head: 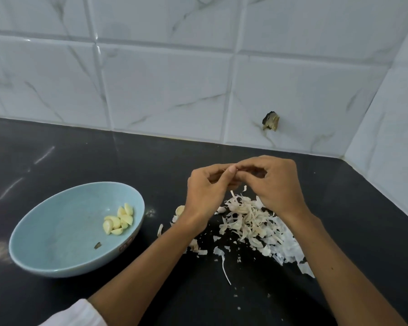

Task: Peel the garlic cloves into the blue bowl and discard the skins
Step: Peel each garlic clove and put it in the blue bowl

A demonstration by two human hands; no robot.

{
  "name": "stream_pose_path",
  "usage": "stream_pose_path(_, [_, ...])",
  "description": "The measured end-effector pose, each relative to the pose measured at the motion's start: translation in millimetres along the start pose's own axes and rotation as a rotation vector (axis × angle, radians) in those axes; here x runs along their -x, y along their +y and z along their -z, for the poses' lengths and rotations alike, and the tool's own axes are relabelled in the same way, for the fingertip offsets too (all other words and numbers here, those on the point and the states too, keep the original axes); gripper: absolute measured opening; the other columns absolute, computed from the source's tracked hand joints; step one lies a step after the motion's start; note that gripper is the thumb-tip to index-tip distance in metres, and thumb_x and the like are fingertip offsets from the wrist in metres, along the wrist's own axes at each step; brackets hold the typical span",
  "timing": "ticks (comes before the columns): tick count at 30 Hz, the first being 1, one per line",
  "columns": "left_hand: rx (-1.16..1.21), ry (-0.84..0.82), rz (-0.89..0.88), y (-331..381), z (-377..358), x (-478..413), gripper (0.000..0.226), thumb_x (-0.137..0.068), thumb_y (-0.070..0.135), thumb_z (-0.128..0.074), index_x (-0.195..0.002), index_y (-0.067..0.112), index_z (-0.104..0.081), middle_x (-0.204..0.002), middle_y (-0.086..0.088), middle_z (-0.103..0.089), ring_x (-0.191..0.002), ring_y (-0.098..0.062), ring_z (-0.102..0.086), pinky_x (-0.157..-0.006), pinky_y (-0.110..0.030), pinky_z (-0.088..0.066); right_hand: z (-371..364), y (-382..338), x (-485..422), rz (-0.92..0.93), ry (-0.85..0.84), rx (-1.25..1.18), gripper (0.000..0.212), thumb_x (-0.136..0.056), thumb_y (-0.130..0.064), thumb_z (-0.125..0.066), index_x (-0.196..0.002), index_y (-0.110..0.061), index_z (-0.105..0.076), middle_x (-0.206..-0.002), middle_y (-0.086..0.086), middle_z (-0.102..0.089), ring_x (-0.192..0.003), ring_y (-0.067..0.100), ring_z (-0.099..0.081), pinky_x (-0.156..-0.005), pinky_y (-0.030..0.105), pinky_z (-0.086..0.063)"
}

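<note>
Nearest, at 7 o'clock in the view, a white sleeve [77, 312] ends at the left forearm. Both forearms run up and inward over the black desk [99, 161] and converge toward 12 o'clock.

Between the forearms lies the heap of garlic skins [252, 222], thickest right below the hands and thinning into scraps toward 5 o'clock. A single loose clove [180, 210] sits on the desk just beside the left wrist, on its 9 o'clock side. I cannot tell whether it is peeled.

The blue bowl [61, 234] stands well apart from the heap, at about 8 o'clock from the hands. The peeled cloves [118, 220] are gathered against its right-hand wall, and a dark fleck lies low inside it.

Above the heap the left hand [205, 191] and right hand [275, 184] meet with their backs to the camera. The fingers [231, 170] of both are curled inward, tips together, pinching one small thing between them. It is almost wholly hidden, so its long axis cannot be read. From the task it is most likely a garlic clove being stripped.

The move to come turns on the bowl lying down-left of that pinch. The left hand is nearer the bowl and looks better placed to carry the clove across, while skins dropped from here should land on the heap.

Farthest is the tiled wall [174, 85], with a broken hole [270, 121] at 1 o'clock from the hands.
</note>
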State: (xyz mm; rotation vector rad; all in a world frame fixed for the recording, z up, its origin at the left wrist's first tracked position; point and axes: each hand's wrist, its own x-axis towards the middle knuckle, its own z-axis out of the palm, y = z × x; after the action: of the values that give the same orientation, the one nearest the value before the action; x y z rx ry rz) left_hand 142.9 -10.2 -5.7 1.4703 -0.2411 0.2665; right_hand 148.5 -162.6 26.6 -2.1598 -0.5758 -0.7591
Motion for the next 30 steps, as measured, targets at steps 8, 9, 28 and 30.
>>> stream_pose_path(8, [0.125, 0.074, -0.085, 1.0, -7.3, 4.6, 0.024, -0.097, 0.010, -0.067, -0.119, 0.003, -0.072, -0.098, -0.008, -0.079, -0.093, -0.020, -0.077, -0.087, -0.033, -0.062, -11.8, -3.5, 3.2, 0.044, 0.207, 0.057, 0.005, -0.085, -0.010, -0.079, -0.084, -0.016, -0.080, -0.078, -0.008, -0.073, -0.072, 0.002, -0.068, -0.066, 0.015, -0.053])
stream_pose_path(9, [0.096, 0.064, -0.114, 0.8, -7.1, 5.0, 0.024, -0.096, 0.010, -0.068, -0.119, 0.003, -0.072, -0.100, -0.008, -0.079, -0.093, -0.019, -0.077, -0.086, -0.032, -0.062, -12.5, -3.5, 3.6, 0.045, 0.216, 0.069, 0.008, -0.085, -0.008, -0.078, -0.082, -0.015, -0.079, -0.076, -0.009, -0.072, -0.070, 0.003, -0.067, -0.065, 0.015, -0.053])
stream_pose_path(28, [0.175, 0.123, -0.051, 1.4, 3.2, -5.0, 0.012, -0.096, 0.008, -0.067, -0.107, 0.009, -0.072, -0.096, -0.007, -0.078, -0.093, -0.020, -0.075, -0.085, -0.029, -0.059, 7.8, 6.6, -2.6, -0.118, -0.027, 0.200, 0.014, -0.089, -0.010, -0.074, -0.094, -0.020, -0.082, -0.078, -0.010, -0.076, -0.066, -0.002, -0.066, -0.071, 0.016, -0.056])
stream_pose_path(30, [0.164, 0.112, -0.042, 1.3, 3.3, -4.6, 0.013, -0.094, 0.009, -0.070, -0.106, 0.010, -0.074, -0.096, -0.006, -0.078, -0.092, -0.018, -0.075, -0.084, -0.027, -0.059, 5.2, 2.8, -2.8, -0.097, -0.017, 0.127, 0.012, -0.091, -0.017, -0.075, -0.100, -0.020, -0.081, -0.081, -0.013, -0.076, -0.071, -0.003, -0.069, -0.075, 0.018, -0.057])
